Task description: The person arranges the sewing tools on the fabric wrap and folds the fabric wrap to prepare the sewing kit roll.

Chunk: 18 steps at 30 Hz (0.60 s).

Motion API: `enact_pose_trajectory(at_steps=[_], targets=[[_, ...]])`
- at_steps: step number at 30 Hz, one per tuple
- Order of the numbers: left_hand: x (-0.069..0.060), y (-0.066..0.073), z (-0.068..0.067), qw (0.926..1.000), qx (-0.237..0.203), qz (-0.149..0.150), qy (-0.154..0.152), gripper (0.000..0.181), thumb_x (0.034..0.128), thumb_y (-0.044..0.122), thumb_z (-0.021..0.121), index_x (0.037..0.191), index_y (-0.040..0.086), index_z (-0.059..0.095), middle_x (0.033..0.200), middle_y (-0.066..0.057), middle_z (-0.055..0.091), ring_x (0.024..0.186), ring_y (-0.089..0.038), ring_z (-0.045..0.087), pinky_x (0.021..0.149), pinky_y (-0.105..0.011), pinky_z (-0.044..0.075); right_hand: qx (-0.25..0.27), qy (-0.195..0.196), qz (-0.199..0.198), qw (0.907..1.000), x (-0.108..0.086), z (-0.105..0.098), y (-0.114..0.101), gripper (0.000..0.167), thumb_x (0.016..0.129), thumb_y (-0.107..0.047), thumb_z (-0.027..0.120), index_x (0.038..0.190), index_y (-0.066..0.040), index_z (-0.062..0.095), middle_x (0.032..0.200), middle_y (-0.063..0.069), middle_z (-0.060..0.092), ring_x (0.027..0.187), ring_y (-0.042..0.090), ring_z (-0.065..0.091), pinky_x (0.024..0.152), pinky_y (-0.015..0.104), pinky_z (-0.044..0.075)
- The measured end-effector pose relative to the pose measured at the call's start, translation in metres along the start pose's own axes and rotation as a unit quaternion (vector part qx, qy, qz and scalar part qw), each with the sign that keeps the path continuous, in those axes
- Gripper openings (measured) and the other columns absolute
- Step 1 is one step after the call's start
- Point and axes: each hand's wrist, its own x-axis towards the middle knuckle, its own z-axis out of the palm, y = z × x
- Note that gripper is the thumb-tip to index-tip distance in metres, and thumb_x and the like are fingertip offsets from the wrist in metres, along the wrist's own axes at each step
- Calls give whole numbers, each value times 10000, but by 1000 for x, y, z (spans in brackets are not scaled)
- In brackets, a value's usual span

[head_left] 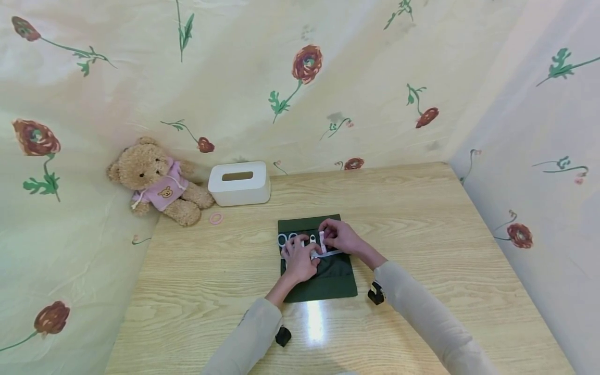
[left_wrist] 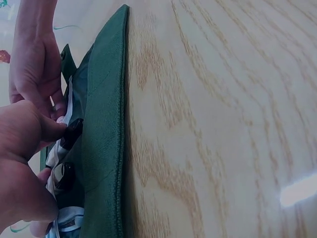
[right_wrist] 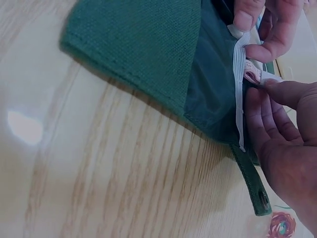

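Dark green fabric tool roll (head_left: 322,289) lies unfolded on the pale wood-grain tabletop (head_left: 422,234), both hands over it.

The left hand (head_left: 300,260) reaches in palm down, thumb and forefinger pinching the ribbed white elastic band (right_wrist: 239,89); the right hand (head_left: 344,238) bends in from the other side, its fingers clamped on a folded pink-and-white tape strip (right_wrist: 251,71) beside that band. How far the strip runs behind the band cannot be told. The left hand partly covers white ring-handled scissors (head_left: 287,240), and a black-ended tool (left_wrist: 73,133) is too hidden to identify. Pale sleeves (head_left: 253,333) run off the head view's lower edge. Beyond the roll are a white tissue box (head_left: 244,194) and a light-brown, lilac-shirted plush bear (head_left: 161,185), against cream floral wall covering (head_left: 234,78).
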Motion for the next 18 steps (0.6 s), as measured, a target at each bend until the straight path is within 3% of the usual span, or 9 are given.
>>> enact_pose_trajectory(at_steps=[9,18], targets=[[1,0,2,9995,-290,-18,84,127,869,111,721,909,216,660,1427,-162,364,1303,-438,204,1005,-665,159,44,-91,-119,9999,-3,-4,-1,229,880,110,645,1086,27,588,932,110,620,829,229,581,703,324,492],[0,1,3,9984,-423,148,333,120,844,90,709,905,177,654,1382,-193,378,1269,-463,214,979,-679,156,-547,-158,-208,9982,0,-6,2,189,909,28,658,1094,-7,640,882,61,647,786,192,602,692,327,498]])
